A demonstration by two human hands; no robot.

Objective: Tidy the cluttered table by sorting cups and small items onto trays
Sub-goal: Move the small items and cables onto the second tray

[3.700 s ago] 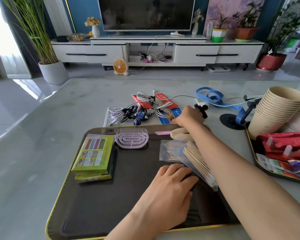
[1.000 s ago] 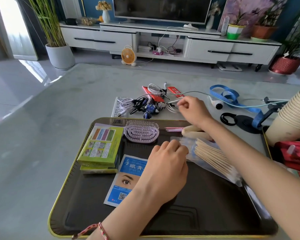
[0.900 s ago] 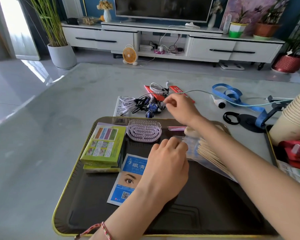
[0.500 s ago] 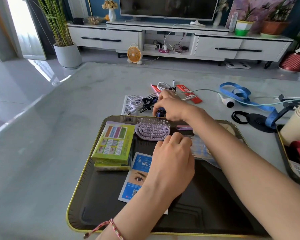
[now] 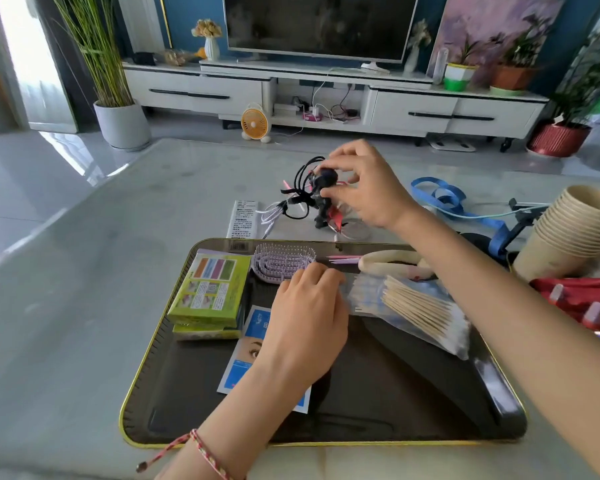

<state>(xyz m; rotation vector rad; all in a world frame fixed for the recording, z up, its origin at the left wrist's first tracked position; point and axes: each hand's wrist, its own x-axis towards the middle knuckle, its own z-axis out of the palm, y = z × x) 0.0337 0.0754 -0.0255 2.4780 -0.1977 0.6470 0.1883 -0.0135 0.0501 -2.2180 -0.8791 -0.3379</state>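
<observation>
With right hand (image 5: 368, 188) fingers (image 5: 343, 154), pinching tangled black cord bundle (image 5: 326, 178) above smooth grey table (image 5: 84, 271); left hand (image 5: 305, 327) loosely curled on shiny black tray (image 5: 378, 386).

Print on the leaflet (image 5: 243, 219) and green box (image 5: 211, 289) is unreadable.

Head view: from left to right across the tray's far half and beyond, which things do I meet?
In order: green box, purple hairbrush, bag of cotton swabs, stack of paper cups.
</observation>
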